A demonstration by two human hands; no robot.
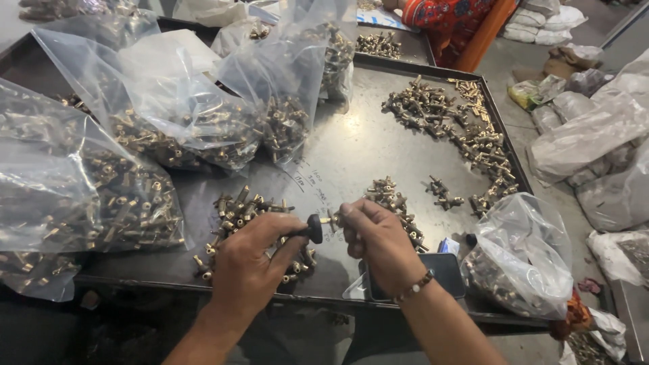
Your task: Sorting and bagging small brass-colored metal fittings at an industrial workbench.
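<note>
My left hand grips a small tool with a round black knob that points right. My right hand pinches a small brass fitting against the tool's tip; a beaded band circles that wrist. Both hands hover over the near edge of a dark metal tray. Under my left hand lies a pile of brass fittings. A smaller pile sits just beyond my right hand.
Clear plastic bags full of brass parts crowd the tray's left and back. Another bag leans at the right front corner. Loose fittings curve along the right side. A dark phone lies near my right wrist. A person in red sits beyond.
</note>
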